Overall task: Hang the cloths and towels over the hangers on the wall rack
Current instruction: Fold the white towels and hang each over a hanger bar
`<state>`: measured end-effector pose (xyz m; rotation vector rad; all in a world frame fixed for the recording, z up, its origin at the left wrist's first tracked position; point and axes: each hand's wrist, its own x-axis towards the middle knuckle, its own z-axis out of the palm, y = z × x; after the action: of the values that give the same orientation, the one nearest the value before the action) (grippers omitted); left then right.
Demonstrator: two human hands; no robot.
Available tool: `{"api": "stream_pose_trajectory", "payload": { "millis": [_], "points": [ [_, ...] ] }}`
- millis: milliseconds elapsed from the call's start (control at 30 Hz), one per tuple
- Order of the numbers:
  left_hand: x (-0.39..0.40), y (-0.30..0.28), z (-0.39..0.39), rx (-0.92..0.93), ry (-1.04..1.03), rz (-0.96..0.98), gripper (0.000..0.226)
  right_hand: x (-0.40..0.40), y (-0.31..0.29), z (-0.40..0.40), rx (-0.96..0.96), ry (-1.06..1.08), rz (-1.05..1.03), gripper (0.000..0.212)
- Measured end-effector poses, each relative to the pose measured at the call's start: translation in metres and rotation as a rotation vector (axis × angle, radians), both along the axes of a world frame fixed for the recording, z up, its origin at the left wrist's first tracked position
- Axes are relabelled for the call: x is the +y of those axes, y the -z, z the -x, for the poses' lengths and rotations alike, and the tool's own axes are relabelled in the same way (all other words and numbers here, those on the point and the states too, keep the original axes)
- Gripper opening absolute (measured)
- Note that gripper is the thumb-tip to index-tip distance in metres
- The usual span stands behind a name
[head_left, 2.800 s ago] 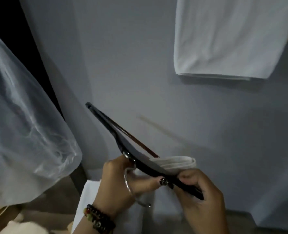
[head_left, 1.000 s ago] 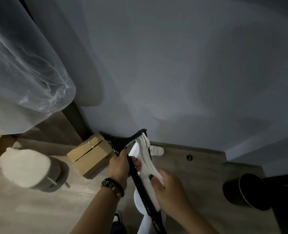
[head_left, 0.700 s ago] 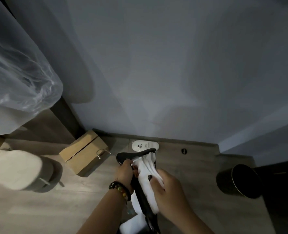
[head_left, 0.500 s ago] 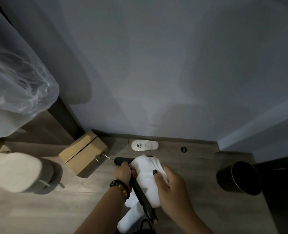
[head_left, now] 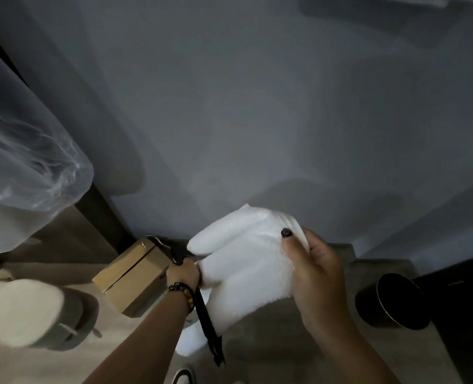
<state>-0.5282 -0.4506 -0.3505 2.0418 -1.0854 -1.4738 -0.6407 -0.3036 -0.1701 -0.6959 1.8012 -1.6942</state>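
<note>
Your left hand [head_left: 182, 273] grips the black hanger [head_left: 204, 314]; your right hand [head_left: 312, 270] pinches the white cloth [head_left: 243, 267] draped over it. Pull the cloth evenly across, then lift toward the rack.

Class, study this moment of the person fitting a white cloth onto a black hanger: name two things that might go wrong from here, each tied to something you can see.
1. The right hand pinches only one edge of the white cloth; most of it bunches loosely, so it may slide off the black hanger.
2. The left hand grips the hanger near its metal hook, which points toward the cardboard box and might snag as it lifts.
</note>
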Motion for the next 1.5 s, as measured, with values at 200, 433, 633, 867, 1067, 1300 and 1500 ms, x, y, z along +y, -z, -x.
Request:
{"api": "stream_pose_trajectory", "payload": {
  "millis": [200, 433, 633, 867, 1067, 1300, 1500],
  "points": [
    [-0.033, -0.076, 0.025, 0.062, 0.26, 0.334, 0.021, 0.046, 0.005, 0.015, -0.009, -0.007, 0.022, 0.01],
    [-0.064, -0.173, 0.038, 0.062, 0.51, 0.63, 0.022, 0.078, 0.069, 0.018, -0.253, 0.144, -0.29, 0.006],
    [-0.063, -0.247, 0.037, 0.02, 0.706, 0.792, 0.025, 0.062, 0.093, 0.014, -0.177, -0.226, -0.509, 0.022],
    [-0.051, -0.305, 0.028, -0.038, 0.931, 0.944, 0.034, -0.048, 0.002, 0.076, 0.258, -0.109, -0.216, 0.027],
    [-0.049, -0.329, 0.008, -0.117, 0.951, 1.031, 0.039, -0.103, -0.034, 0.087, 0.303, -0.078, -0.136, 0.031],
    [-0.06, -0.323, -0.018, -0.116, 0.91, 1.042, 0.034, -0.101, -0.06, 0.078, 0.486, 0.031, 0.09, 0.028],
    [-0.071, -0.314, -0.039, 0.031, 0.787, 0.94, 0.02, -0.064, -0.041, 0.106, 0.364, 0.207, 0.124, 0.028]
  ]
}}
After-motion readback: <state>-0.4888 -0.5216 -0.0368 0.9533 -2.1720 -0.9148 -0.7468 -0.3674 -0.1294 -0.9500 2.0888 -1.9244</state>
